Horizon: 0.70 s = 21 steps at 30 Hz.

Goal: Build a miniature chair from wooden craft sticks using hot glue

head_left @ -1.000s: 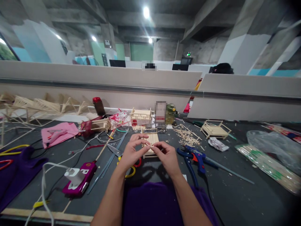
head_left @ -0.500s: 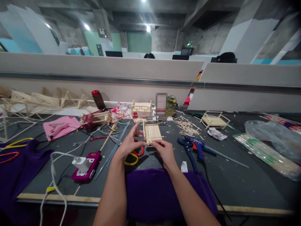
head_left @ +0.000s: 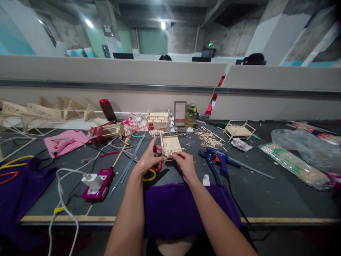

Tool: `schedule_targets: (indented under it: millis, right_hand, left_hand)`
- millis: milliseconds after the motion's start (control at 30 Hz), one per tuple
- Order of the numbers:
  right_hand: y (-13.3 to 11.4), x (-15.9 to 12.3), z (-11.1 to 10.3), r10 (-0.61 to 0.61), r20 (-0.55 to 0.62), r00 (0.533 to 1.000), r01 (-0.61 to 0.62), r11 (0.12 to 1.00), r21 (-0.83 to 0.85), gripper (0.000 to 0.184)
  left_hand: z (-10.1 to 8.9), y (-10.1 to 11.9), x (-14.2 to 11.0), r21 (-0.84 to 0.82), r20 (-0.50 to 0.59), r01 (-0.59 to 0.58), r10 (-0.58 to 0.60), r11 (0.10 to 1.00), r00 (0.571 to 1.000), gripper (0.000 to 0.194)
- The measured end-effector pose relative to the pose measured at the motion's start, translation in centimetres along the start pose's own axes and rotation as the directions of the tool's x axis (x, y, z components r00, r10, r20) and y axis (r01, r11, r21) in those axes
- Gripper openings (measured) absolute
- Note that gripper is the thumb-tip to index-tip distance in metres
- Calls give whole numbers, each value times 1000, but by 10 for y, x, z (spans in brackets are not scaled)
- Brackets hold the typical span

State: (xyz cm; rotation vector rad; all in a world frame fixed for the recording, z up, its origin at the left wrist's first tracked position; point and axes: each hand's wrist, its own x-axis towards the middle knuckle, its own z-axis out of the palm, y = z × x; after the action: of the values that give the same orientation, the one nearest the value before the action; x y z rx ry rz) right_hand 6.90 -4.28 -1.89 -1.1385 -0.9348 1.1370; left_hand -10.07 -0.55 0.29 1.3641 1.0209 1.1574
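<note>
A small wooden-stick model, like a miniature bed with a slatted deck and raised rails, sits in front of me at the middle of the table. My right hand pinches its near edge between thumb and fingertips; whether a separate small stick is in that pinch, I cannot make out. Beside the model's left side, my left hand is open, thumb and fingers spread apart. Scissors with red and yellow handles lie partly hidden behind my left hand. Purple cloth covers the table edge under my forearms.
Right of the model lie a blue glue gun, blue cutters and loose sticks. Finished stick models stand farther back. A magenta power strip with white cables is at left; bagged sticks lie far right.
My view has shifted slightly, so the whole table appears a little higher and farther left. Both hands keep nearly the same pose around the stick model.
</note>
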Motion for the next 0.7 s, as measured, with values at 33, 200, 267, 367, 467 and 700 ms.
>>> schedule_targets:
  millis: [33,200,267,367,467,700]
  right_hand:
    - [0,0,0,2,-1,1000,-2,1000,2,26]
    - [1,-1,-1,12,-9,1000,-12,1000,15,27]
    - [1,-2,-1,19,-15,1000,-19,1000,21,28]
    - [-1,-2,0,29,-21,999,-29,999,33,30]
    - [-2,-2,0,34,-21,999,-33,998,47,31]
    - [-1,-1,0,21,-32,999,-19,998,61,33]
  left_hand:
    - [0,-1,0,-8,0,3,-3,1000,1000,108]
    - [-1,-4,2,-6,9,-15,15,1000,1000,106]
    - [0,-3,2,5,15,-14,14,1000,1000,106]
    - [0,-2,2,10,14,0,0,1000,1000,107]
    - [0,-2,2,7,5,15,-15,1000,1000,107]
    - [-1,-5,3,29,29,10,-11,1000,1000,106]
